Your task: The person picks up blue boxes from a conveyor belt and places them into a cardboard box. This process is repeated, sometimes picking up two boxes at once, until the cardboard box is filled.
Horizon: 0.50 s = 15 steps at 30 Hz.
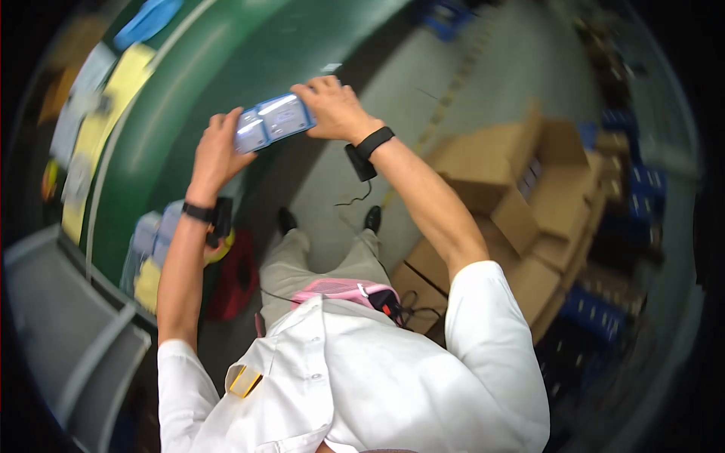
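Between my two hands is a flat blue-and-clear plastic package (277, 122) with shiny, divided sections, tilted up toward the right. My left hand (217, 149) grips its left end, with the thumb along the lower edge. Its right end is pinched by my right hand (333, 107), with the fingers curled over the upper corner. The package is held up over the edge of the green work surface (181, 143). What lies inside is too glary to make out. Each wrist wears a black strap with a small dark device.
An open cardboard box (555, 170) stands on the right among other cartons. Blue bins (593, 313) line the far right. Yellow sheets (113, 113) and a blue item (146, 23) lie at the left. A grey tray (64, 325) and clear packages (151, 234) are near my left arm.
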Tool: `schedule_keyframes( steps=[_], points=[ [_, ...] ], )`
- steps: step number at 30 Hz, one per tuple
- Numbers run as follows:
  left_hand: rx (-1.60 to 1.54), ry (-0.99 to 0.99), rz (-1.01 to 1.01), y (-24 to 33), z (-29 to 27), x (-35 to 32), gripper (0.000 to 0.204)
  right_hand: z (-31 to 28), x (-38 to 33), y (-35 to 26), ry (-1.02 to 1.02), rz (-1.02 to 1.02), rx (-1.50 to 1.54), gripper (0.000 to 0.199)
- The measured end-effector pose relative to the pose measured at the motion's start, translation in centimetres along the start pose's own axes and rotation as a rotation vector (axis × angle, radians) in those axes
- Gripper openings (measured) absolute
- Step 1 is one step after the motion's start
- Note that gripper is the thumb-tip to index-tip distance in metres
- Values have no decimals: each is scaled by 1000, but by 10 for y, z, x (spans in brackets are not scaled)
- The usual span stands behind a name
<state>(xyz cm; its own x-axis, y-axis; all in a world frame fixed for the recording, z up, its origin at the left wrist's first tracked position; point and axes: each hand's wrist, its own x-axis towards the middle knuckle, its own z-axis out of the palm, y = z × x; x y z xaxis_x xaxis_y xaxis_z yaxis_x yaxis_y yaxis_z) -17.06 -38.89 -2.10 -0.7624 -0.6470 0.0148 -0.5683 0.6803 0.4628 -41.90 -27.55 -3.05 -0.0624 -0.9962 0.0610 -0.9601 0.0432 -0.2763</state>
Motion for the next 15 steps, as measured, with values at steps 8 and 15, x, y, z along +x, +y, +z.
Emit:
schedule_keyframes(
  steps=[8,15],
  points=[
    [-263,94,594,326,42,55,75,-234,-284,112,249,326,-378,74],
    [-318,-74,887,601,200,120,66,-303,-502,281,259,623,-412,79]
  ],
)
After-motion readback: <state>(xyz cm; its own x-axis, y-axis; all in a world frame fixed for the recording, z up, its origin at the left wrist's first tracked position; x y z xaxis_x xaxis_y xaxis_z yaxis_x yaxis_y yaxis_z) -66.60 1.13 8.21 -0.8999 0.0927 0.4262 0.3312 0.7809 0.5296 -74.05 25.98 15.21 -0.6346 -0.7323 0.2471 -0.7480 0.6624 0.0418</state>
